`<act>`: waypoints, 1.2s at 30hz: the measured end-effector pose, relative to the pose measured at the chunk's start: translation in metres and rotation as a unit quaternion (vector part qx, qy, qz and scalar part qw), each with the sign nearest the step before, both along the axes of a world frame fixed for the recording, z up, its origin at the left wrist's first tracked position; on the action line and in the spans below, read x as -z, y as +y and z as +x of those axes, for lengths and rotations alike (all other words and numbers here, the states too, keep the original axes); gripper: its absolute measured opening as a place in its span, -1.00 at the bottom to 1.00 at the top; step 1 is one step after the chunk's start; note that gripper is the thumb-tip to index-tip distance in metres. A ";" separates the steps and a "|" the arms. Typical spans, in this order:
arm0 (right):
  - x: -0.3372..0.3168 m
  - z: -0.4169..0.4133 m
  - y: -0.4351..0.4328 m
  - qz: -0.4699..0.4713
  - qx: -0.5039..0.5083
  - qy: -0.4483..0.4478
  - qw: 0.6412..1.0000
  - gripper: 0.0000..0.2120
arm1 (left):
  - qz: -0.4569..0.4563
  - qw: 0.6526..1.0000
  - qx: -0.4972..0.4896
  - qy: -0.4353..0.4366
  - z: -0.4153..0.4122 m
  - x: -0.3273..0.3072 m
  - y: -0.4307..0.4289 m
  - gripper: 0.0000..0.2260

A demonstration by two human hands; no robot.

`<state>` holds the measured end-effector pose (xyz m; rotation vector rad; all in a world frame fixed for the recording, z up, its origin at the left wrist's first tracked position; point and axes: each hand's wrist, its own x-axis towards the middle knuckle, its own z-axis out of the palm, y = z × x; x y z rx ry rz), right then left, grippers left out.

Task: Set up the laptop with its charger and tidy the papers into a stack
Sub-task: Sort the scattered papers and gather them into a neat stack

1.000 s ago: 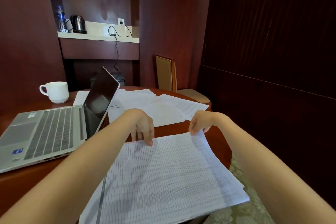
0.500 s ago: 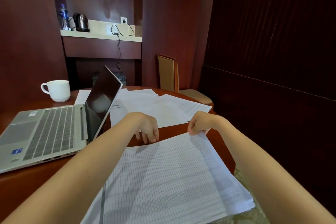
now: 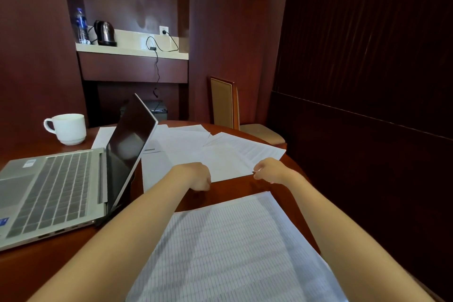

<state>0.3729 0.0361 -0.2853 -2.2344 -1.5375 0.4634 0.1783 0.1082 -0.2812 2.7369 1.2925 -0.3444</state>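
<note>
Both hands are leaving the stack (image 3: 232, 247) at the near edge of the tabletop (image 3: 235, 189) for the loose sheets (image 3: 220, 154) farther back. The right hand (image 3: 267, 170) is pinching their edge; the left hand (image 3: 197, 176) is curling, grip unclear. Paper-gathering is proceeding; next is likely sliding them onto the stack.

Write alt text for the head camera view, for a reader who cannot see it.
The left hand and right hand, fingers curled, meet the near edge of loose papers spread on a round wooden table. A printed stack lies nearer; an open laptop and white mug sit at left.
</note>
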 end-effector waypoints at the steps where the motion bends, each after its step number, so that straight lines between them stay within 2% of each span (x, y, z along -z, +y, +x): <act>1: 0.004 -0.001 0.003 0.012 0.008 0.006 1.000 -0.69 | 0.005 1.000 0.001 0.003 0.002 0.003 -0.001 -0.66; 7: 0.015 -0.002 0.020 0.037 0.046 0.084 0.995 -0.66 | 0.046 0.998 0.017 0.041 0.017 0.021 0.000 -0.56; 9: 0.018 0.001 0.028 0.050 0.063 0.107 0.991 -0.82 | 0.053 0.998 0.016 0.042 0.023 0.026 0.004 -0.57; 13: 0.025 0.010 0.046 0.065 0.109 0.148 0.981 -0.66 | 0.059 0.997 0.017 0.038 0.032 0.037 0.014 -0.55; 17: 0.031 0.018 0.060 0.092 0.166 0.213 0.958 -0.76 | 0.041 0.999 -0.011 0.019 0.032 0.050 0.023 -0.52; 20: 0.033 0.029 0.070 0.115 0.201 0.254 0.939 -0.72 | 0.057 0.998 -0.010 -0.015 0.029 0.050 0.029 -0.54; 22: 0.034 0.031 0.072 0.108 0.199 0.218 0.949 -0.74 | 0.080 0.996 0.002 -0.039 0.027 0.045 0.035 -0.57; 24: 0.037 0.032 0.073 0.065 0.173 0.069 0.980 -0.89 | 0.096 0.994 -0.001 -0.049 0.027 0.041 0.039 -0.56; 26: 0.042 0.031 0.073 0.029 0.114 -0.036 0.992 -0.62 | 0.100 0.993 -0.012 -0.062 0.026 0.040 0.042 -0.56; 28: 0.044 0.028 0.074 -0.005 0.058 -0.027 0.998 -0.45 | 0.090 0.991 -0.026 -0.092 0.026 0.040 0.046 -0.57; 31: 0.039 0.027 0.080 -0.052 0.020 -0.025 0.998 -0.34 | 0.065 0.988 -0.046 -0.132 0.025 0.039 0.055 -0.56; 33: 0.033 0.029 0.083 -0.078 0.006 -0.050 0.996 -0.37 | 0.053 0.984 -0.061 -0.156 0.022 0.039 0.060 -0.56; 36: 0.024 0.032 0.085 -0.085 0.000 -0.133 0.987 -0.54 | 0.038 0.975 -0.089 -0.198 0.018 0.042 0.062 -0.59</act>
